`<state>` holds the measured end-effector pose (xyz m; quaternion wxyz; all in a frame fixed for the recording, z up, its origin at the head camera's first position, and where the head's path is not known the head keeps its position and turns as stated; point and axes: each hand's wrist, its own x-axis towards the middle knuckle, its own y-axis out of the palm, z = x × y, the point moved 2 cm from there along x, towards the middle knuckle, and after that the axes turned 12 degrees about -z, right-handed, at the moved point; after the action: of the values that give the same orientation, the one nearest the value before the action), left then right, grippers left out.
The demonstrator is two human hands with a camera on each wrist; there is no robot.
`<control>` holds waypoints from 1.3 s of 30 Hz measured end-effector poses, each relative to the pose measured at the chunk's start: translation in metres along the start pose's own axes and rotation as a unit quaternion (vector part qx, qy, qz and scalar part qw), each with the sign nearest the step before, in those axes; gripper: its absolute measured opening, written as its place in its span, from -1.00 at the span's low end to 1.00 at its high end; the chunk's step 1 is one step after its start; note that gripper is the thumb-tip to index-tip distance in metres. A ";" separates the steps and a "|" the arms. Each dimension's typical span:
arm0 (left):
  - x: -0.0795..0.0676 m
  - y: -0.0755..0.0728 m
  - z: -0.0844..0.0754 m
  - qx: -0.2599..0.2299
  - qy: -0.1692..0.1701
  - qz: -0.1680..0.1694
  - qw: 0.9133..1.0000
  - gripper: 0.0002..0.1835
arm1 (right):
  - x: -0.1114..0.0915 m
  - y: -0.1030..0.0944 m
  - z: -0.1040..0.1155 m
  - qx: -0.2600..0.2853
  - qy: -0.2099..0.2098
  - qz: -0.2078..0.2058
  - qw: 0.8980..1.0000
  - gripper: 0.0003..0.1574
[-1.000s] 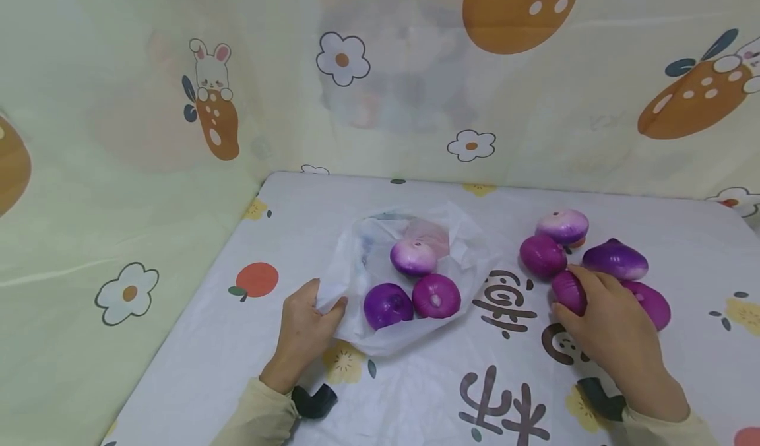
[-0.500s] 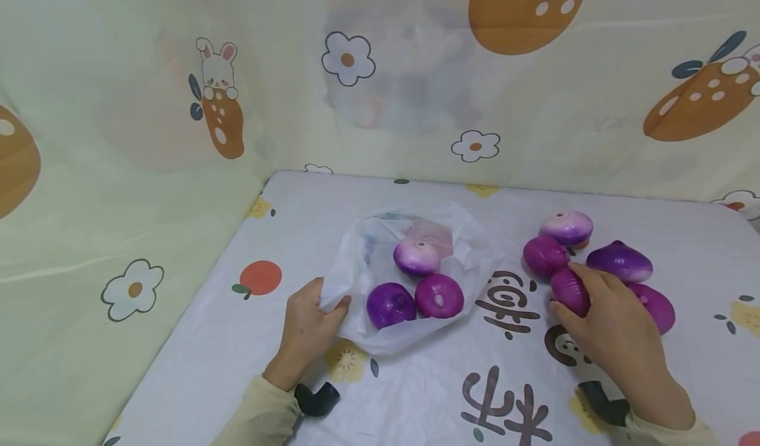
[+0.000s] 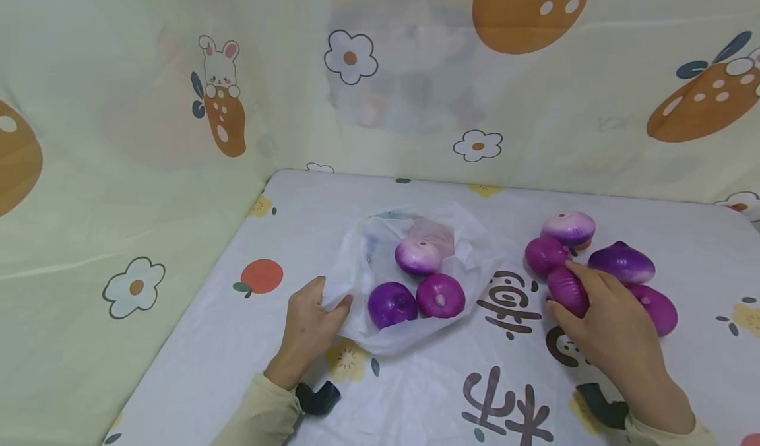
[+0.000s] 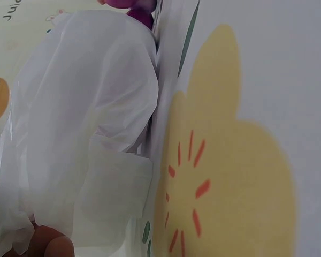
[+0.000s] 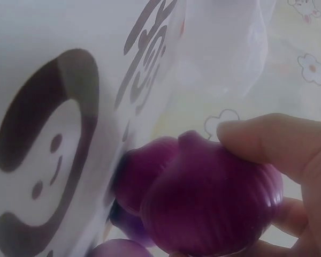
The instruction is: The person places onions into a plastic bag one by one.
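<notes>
My left hand point(image 3: 311, 320) pinches the near left rim of a white plastic bag point(image 3: 394, 344), whose mouth faces me. Three purple onions lie in it: a pale-topped one point(image 3: 418, 256), a dark one point(image 3: 392, 305) and a magenta one point(image 3: 441, 295). My right hand point(image 3: 617, 324) grips a magenta onion point(image 5: 214, 198) with thumb and fingers round it, at the near side of a loose group. About it lie another magenta onion point(image 3: 545, 256), a pale-topped onion point(image 3: 568, 228), a dark pointed onion point(image 3: 621, 262) and a flatter magenta onion point(image 3: 655, 309), partly behind the hand.
A printed white cloth point(image 3: 415, 413) covers the table. Patterned sheets point(image 3: 404, 103) hang upright behind it and along its left side. A black strap piece point(image 3: 317, 398) shows at the left wrist, and a similar strap piece point(image 3: 602, 406) at the right.
The right hand's onion has shifted slightly left relative to the other onions. The left hand keeps its hold on the bag. The whole head view has drifted a little.
</notes>
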<state>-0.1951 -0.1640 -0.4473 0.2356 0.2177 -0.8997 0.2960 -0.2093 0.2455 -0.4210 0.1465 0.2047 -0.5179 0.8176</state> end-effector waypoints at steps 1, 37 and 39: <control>0.000 0.000 0.000 0.001 0.001 -0.001 1.000 -0.80 | 0.000 0.000 0.001 0.002 -0.001 -0.001 1.000 -0.08; -0.001 -0.001 -0.001 -0.006 0.001 0.000 1.000 -0.80 | 0.024 -0.011 0.062 0.047 -0.076 -0.036 0.995 -0.12; -0.001 -0.001 -0.001 -0.008 0.000 0.001 1.000 -0.80 | 0.026 -0.011 0.067 0.046 -0.080 -0.039 0.995 -0.12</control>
<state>-0.1940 -0.1636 -0.4465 0.2373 0.2153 -0.9020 0.2893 -0.2146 0.1905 -0.3748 0.1266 0.2958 -0.4812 0.8154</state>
